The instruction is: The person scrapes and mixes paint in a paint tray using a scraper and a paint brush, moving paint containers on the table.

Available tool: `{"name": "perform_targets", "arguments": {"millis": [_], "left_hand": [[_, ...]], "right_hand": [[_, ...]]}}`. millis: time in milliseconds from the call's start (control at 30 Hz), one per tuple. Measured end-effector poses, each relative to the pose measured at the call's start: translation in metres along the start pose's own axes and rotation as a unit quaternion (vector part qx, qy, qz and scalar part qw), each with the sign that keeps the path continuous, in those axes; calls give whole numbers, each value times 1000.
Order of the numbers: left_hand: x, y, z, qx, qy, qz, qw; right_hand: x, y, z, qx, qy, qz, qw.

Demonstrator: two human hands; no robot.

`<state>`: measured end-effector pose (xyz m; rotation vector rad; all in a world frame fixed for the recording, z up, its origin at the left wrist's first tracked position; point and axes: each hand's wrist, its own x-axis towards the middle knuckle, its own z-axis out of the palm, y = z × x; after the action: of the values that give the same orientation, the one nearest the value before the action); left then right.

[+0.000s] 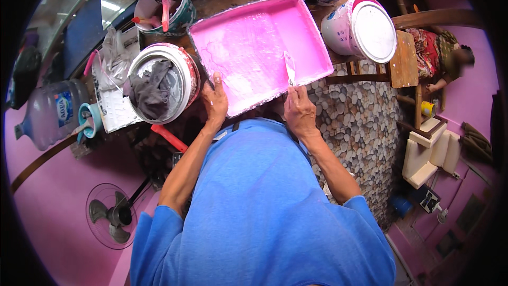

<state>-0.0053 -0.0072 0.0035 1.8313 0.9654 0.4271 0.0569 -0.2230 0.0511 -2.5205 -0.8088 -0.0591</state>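
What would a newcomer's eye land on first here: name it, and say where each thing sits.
The bright pink tray at upper centre, with the left hand at its left edge and the right hand holding a small flat-bladed tool over its near edge. Next, the broad blue shirt filling the lower middle, then the crumpled grey cloth on a round bucket left of the tray.

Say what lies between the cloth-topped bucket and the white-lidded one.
In the head view, the pink paint tray, with the left hand at its left side.
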Motion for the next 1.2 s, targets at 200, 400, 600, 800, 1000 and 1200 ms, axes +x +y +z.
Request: {"name": "perform_targets", "arguments": {"millis": [200, 400, 600, 800, 1000, 1200], "left_hand": [[2, -13, 2, -15, 10, 7, 1000], [19, -18, -7, 24, -56, -56, 997], [13, -12, -3, -210, -47, -92, 972], [0, -13, -18, -426, -107, -239, 866], [-17, -18, -12, -504, -61, -246, 826], [-13, -5, -5, -520, -49, -248, 816]], "right_hand": [[8, 32, -41, 65, 56, 69, 994], [26, 66, -49, 35, 39, 80, 995], [37, 74, -61, 78, -1, 79, 994], [58, 99, -76, 115, -3, 98, 988], [55, 117, -81, 154, -82, 114, 978], [76, 126, -79, 220, -89, 153, 959]]}}
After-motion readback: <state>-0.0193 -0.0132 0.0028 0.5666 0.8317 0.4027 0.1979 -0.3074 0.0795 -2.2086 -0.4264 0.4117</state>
